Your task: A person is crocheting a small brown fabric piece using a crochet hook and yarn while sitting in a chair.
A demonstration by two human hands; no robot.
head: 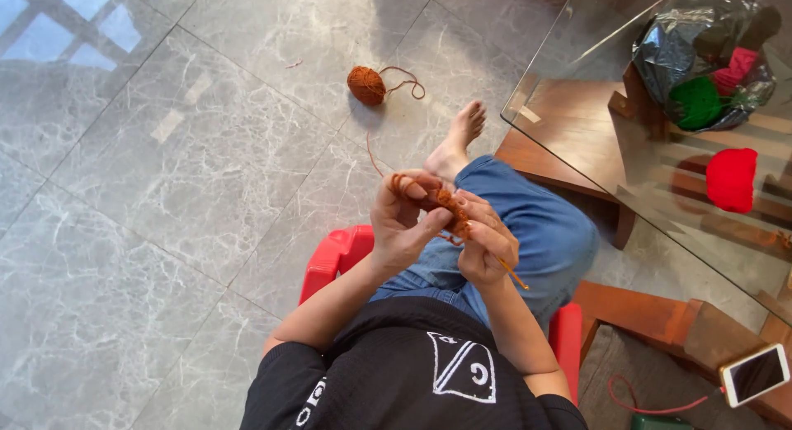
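While you sat on the red chair [334, 257], your left hand [403, 224] pinched the orange crochet piece [450, 205], your right hand [487, 247] gripped the hook [513, 275], yarn ball [366, 85] well apart.

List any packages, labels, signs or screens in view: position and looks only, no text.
Phone: bottom right on a wooden ledge, rectangular, pale casing, dark screen lying face up, red cable attached.
Plastic bag: top right on the glass table, crumpled, dark and shiny, open, with green and pink yarn inside.
White graphic: printed on the person's black shirt, angular shape.
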